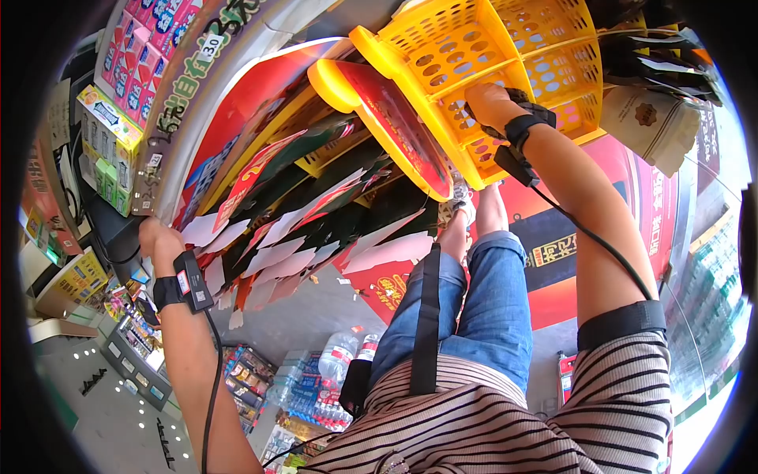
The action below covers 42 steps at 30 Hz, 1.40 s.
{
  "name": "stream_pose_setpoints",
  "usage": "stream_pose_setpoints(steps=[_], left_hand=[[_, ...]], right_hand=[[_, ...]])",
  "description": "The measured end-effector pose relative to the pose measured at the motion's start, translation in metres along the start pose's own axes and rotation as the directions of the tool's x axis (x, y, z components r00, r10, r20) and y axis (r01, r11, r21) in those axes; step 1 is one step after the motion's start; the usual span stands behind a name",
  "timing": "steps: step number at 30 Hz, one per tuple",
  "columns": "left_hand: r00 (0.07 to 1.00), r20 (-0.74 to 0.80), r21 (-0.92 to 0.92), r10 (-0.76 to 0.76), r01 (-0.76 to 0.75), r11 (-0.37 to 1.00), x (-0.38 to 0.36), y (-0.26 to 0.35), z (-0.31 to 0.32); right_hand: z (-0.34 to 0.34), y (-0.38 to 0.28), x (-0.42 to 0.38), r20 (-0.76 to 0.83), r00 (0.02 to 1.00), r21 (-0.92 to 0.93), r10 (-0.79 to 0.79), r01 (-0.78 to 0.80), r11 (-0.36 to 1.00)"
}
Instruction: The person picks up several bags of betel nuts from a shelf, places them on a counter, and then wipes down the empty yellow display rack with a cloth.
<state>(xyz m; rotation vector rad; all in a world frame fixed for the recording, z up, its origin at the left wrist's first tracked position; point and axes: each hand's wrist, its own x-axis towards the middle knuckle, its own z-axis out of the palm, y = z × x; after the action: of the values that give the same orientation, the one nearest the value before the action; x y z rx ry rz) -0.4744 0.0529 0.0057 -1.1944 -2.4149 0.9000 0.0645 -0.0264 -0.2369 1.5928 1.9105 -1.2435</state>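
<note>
My right hand (491, 107) is up at the yellow perforated plastic rack (466, 55), its fingers curled at one of the rack's dividers; the fingertips are hidden. A red panel with a rounded yellow rim (395, 130) stands against the rack's left side. Down by the lower end of the curved shelf edge is my left hand (156, 235), with its fingers mostly out of sight. Between my hands, packets with dark bodies and pale pink ends (276, 245) hang in dense rows.
Pink candy boxes (142, 63) and a yellow-and-green carton (110, 130) sit on the left. Bottled water packs (300, 387) stand on the floor. A beige paper packet (651, 122) is beside the rack at right. Cables run from both wrist straps.
</note>
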Motion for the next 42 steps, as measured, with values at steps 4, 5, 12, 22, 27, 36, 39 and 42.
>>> stream_pose_setpoints(steps=[4,5,12,22,27,36,39,42], left_hand=[[1.0,0.004,0.002,0.009,-0.009,1.0,0.0,0.0,0.001],[1.0,0.006,0.005,0.009,-0.009,1.0,-0.001,0.0,0.001],[1.0,0.005,0.006,0.017,-0.017,1.0,0.0,0.0,0.002],[0.983,-0.094,0.052,0.161,-0.156,0.986,-0.003,-0.008,0.002],[0.972,-0.158,0.037,0.174,-0.171,0.985,0.026,-0.025,0.033],[0.998,-0.061,-0.085,-0.023,0.018,0.996,-0.027,0.013,-0.016],[0.997,-0.079,-0.074,-0.012,0.006,0.997,-0.023,0.012,-0.014],[0.995,-0.095,-0.067,0.01,-0.017,0.998,-0.024,0.011,-0.017]], right_hand=[[0.004,-0.001,0.005,-0.012,1.0,-0.018,0.011,-0.011,1.0],[0.004,-0.001,0.006,-0.007,1.0,-0.015,0.009,-0.009,1.0],[0.0,-0.004,0.0,-0.076,0.989,0.003,-0.124,0.124,0.992],[0.031,-0.004,0.018,0.146,0.984,0.097,-0.105,0.091,0.991],[0.02,-0.023,-0.003,-0.06,0.997,-0.084,0.056,-0.06,0.995],[0.037,0.026,0.018,-0.457,0.696,0.676,0.553,-0.133,0.725],[0.055,0.026,0.042,-0.662,0.681,0.222,0.314,-0.221,0.95],[0.031,-0.007,0.032,-0.334,0.703,0.705,0.628,-0.256,0.662]])
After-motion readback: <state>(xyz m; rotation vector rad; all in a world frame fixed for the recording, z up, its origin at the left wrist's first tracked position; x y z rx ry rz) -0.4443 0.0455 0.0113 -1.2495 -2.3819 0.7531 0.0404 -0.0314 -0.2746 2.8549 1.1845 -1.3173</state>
